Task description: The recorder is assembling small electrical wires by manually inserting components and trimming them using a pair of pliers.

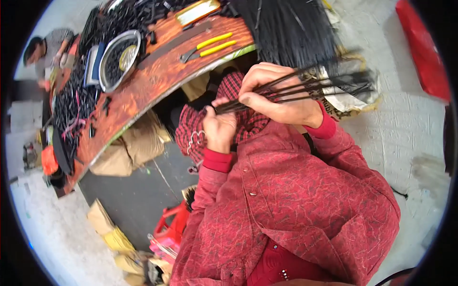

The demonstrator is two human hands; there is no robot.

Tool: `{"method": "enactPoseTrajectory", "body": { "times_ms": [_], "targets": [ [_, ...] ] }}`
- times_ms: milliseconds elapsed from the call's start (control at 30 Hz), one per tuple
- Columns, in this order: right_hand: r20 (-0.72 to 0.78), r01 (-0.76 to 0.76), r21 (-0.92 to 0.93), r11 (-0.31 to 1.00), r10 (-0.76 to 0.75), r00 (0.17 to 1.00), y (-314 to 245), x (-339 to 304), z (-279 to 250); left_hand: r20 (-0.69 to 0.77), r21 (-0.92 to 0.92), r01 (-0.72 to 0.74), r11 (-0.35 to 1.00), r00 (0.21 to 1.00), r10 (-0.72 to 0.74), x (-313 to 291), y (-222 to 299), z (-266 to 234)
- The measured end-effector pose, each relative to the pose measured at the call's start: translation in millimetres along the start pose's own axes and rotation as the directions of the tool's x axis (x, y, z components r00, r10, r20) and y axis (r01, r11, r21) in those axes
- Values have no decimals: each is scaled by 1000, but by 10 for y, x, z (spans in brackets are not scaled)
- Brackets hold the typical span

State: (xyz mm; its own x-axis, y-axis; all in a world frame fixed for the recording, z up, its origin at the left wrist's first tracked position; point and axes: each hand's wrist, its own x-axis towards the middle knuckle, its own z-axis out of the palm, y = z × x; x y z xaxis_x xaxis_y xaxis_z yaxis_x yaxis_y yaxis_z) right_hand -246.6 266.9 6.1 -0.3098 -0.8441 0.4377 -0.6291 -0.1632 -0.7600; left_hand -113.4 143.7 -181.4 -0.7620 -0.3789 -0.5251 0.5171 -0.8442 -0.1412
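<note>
1. At the far left, a co-worker (56,44) sits behind the table (164,71), with the head bent down.
2. On the left part of the table lies a heap of small black pieces (71,105).
3. Beside this heap stands a metal bowl (138,35), which also has black pieces inside.
4. Under the table's edge there are brown bags (138,148).
5. Nearer, a red stool (172,223) is just beside the person's left sleeve (210,183).
6. Farther, on the table, lies a cutter (217,49) with yellow handles; a box (197,12) with an orange rim is beyond it.
7. The left hand (220,126) is half open, with its palm up. The ends of the black strips (231,106) touch its fingers; one cannot tell whether it grips them.
8. The strips are above the lap, running from the left hand through the right hand (275,95) and outward to the right.
9. The right hand is closed around the strips, between thumb and fingers.
10. Beyond the right hand lie many long black strands (291,31).
11. At the far right there is a red object (422,52), apart from the hands.
</note>
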Motion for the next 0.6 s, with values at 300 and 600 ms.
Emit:
{"method": "enactPoseTrajectory", "body": {
  "times_ms": [300,600],
  "targets": [
    [55,-239,-52,970,242,969,68,196,60,-35,-107,226,968,972,-231,-248,-280,-277],
    [93,-212,-150,966,227,969,146,434,408,72,-177,272,946,962,-263,-85,-94,-573]
  ]
}}
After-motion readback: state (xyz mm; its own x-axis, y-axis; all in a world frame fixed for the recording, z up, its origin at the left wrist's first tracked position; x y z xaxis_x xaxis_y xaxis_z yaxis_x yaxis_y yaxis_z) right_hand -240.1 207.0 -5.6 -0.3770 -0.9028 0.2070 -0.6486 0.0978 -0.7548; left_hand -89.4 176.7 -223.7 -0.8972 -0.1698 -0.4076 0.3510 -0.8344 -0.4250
